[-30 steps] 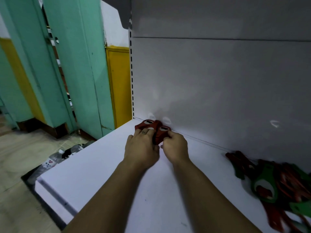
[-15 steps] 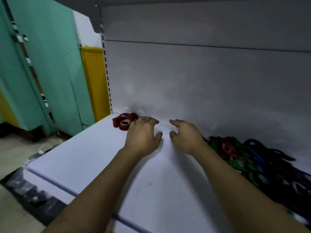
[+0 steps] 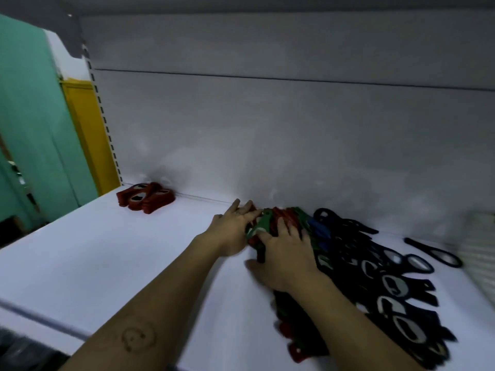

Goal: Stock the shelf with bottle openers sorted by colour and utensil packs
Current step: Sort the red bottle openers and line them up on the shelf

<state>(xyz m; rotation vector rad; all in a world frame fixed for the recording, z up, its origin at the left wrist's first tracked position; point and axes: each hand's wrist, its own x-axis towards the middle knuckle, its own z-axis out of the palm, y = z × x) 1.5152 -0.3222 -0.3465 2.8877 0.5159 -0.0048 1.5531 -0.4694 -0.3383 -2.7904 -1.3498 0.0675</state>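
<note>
left hand (image 3: 232, 229), right hand (image 3: 284, 257) on mixed opener pile (image 3: 375, 269) | red openers (image 3: 146, 198) stacked well apart, back-left

White shelf (image 3: 107, 250) board ran wide and flat, backed by a pale grey back panel (image 3: 267, 129) crossed by one thin horizontal seam (image 3: 267, 77), with the underside of an upper shelf (image 3: 241, 4) overhead. A slotted upright (image 3: 104, 124) closed the unit's left edge. Beyond it stood a yellow panel (image 3: 83, 129) and green panels (image 3: 29, 116); lighting was dim and even, frame somewhat blurred.

Blurred opener pile (image 3: 388, 285); cropped lower right
</note>
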